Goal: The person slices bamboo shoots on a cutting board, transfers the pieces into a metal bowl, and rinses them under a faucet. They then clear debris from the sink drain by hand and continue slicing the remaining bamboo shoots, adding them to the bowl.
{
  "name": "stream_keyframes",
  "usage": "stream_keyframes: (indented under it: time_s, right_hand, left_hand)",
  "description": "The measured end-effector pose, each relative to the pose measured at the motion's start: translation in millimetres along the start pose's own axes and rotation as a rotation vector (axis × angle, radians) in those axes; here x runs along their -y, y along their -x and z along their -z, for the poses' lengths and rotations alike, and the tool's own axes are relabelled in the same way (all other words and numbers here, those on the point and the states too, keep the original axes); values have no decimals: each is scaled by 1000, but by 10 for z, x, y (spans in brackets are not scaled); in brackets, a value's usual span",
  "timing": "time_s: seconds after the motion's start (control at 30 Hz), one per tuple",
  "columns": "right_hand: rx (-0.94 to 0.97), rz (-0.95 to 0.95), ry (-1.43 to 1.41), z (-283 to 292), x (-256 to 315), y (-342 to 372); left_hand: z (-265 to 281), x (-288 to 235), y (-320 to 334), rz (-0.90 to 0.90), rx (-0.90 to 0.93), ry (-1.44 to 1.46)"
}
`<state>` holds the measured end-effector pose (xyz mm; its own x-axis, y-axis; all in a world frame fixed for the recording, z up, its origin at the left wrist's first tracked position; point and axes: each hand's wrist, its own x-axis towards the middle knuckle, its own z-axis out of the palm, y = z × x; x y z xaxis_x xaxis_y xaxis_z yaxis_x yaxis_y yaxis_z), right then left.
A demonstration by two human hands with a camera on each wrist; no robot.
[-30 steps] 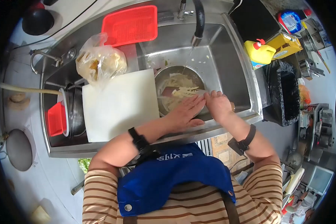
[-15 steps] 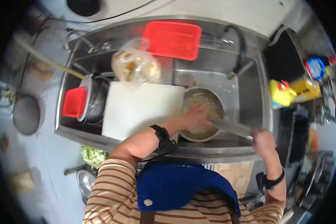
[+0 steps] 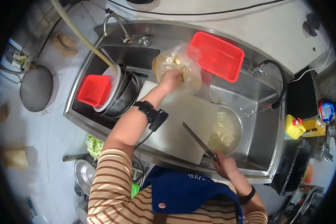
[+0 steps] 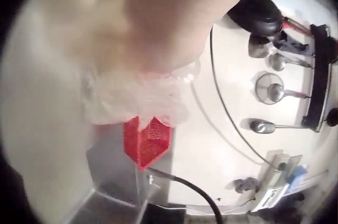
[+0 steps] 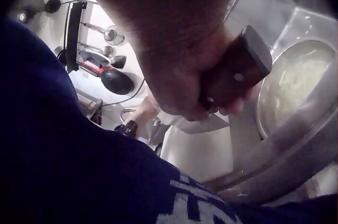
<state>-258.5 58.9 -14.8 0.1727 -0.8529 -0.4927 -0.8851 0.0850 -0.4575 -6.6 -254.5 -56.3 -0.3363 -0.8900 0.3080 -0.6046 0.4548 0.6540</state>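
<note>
The left hand is at the clear plastic bag, which holds pale and yellowish pieces; its fingertips are hidden, and the left wrist view is blurred there. A wide-bladed knife is gripped in the right hand, its blade over the white cutting board. From the right wrist, the knife's dark riveted handle shows in the curled fingers of the right hand. Right of the board, a metal bowl in the sink holds pale shreds in water.
A red basket lies behind the sink basin. Water runs from the black faucet. Stacked bowls and a small red basket stand in the left basin. A yellow bottle stands at the right.
The left hand has left the bowl and moved left and back to the bag. The right hand has brought the knife from the bowl to the board's front right corner. The head view has shifted.
</note>
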Motion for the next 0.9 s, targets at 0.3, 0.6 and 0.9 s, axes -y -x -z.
stream_keyframes:
  time_s: [0.3, 0.6, 0.9]
  right_hand:
    - [-37, -61, 27, -87, 173, 81]
    - [-40, -73, 17, -158, 144, 84]
    - [-13, 22, -125, -100, 84, 32]
  left_hand:
    - [-450, 63, -223, -97, 287, -244]
    - [-559, 262, 2, 197, 3, 643]
    - [785, -487, 1196, 321, 10, 428]
